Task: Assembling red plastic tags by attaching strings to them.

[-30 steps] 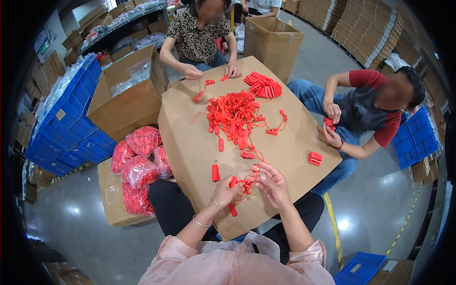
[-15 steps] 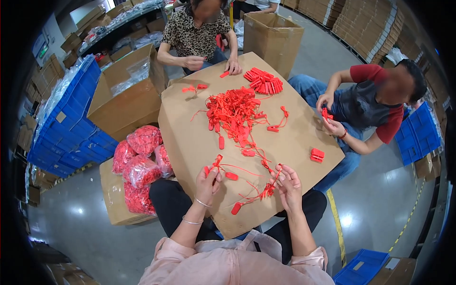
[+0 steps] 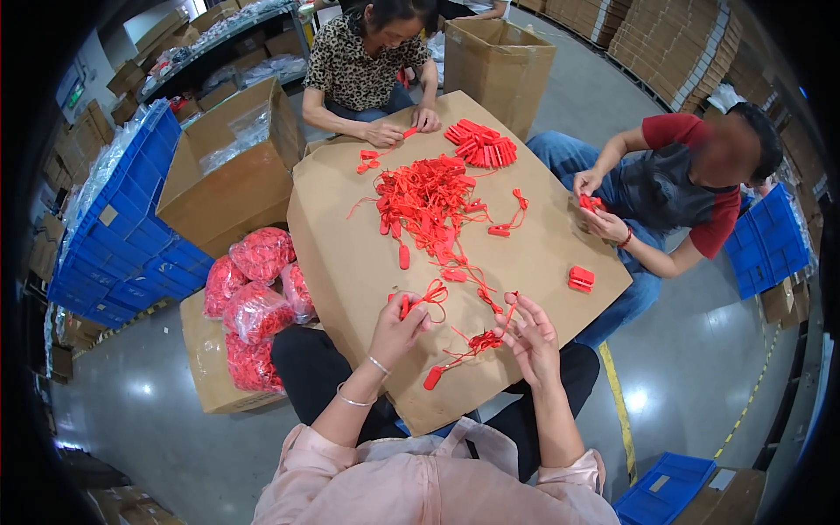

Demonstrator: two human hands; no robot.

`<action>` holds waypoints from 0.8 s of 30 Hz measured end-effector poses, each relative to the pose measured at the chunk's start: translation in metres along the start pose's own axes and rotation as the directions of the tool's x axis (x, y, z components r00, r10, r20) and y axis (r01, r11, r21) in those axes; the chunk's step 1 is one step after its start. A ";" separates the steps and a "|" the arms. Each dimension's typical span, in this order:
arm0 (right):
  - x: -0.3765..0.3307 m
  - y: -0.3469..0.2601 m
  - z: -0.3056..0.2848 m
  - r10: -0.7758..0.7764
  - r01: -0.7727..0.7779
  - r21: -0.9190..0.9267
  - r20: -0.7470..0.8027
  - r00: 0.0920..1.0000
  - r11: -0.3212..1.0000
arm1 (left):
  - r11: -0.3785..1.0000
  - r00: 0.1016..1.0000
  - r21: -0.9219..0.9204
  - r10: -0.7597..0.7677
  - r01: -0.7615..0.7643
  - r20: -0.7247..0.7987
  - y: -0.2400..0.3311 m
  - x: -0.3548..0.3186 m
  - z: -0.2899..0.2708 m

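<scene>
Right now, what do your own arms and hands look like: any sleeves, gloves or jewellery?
Both hands are bare, no gloves. The left hand has a thin silver bangle at the wrist and a second one lower on the forearm. The right hand shows no jewellery. Pale pink sleeves are pushed up, leaving both forearms bare.

- the left hand (image 3: 401, 322) curls over a red tag (image 3: 404, 305), hiding most of it; whether the fingers pinch it shut cannot be told.
- the red cords (image 3: 477, 341) by the right hand (image 3: 530, 337) are too thin and tangled to count.
- the red pile (image 3: 429, 199) is one blur; single pieces cannot be told apart.
- the blue crate (image 3: 665, 490) is cut off by the lower edge.
- the cardboard sheet (image 3: 350, 254) hides the laps beneath it.
</scene>
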State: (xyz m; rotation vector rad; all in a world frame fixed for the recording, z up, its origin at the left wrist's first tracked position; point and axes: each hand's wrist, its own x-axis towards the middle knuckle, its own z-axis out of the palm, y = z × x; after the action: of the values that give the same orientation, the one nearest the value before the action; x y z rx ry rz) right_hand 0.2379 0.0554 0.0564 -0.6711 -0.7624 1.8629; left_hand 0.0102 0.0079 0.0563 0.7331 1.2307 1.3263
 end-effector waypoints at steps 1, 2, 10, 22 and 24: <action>0.000 0.000 0.002 0.001 -0.002 0.020 0.026 1.000 1.000 | 0.999 0.999 0.003 0.049 -0.049 0.002 -0.010 0.008 0.001; -0.001 0.001 0.002 0.002 -0.002 0.019 0.027 1.000 1.000 | 0.995 0.995 0.007 0.097 -0.097 0.003 -0.021 0.015 0.002; 0.001 0.010 0.004 0.031 -0.044 0.131 0.095 0.995 0.990 | 0.908 0.974 0.355 0.201 -0.224 0.101 -0.052 0.004 0.028; 0.002 0.018 0.008 0.050 -0.062 0.140 0.093 0.994 0.988 | 0.829 0.892 0.416 0.199 -0.374 0.405 -0.058 -0.002 0.030; 0.002 0.019 0.010 0.053 -0.067 0.148 0.093 0.994 0.987 | 0.861 0.901 0.396 0.149 -0.321 0.407 -0.062 -0.004 0.029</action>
State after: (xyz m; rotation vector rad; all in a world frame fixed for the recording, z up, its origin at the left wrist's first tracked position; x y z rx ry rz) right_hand 0.2191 0.0485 0.0484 -0.5229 -0.6559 1.9939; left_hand 0.0570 0.0004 0.0062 1.4451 1.1780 1.0305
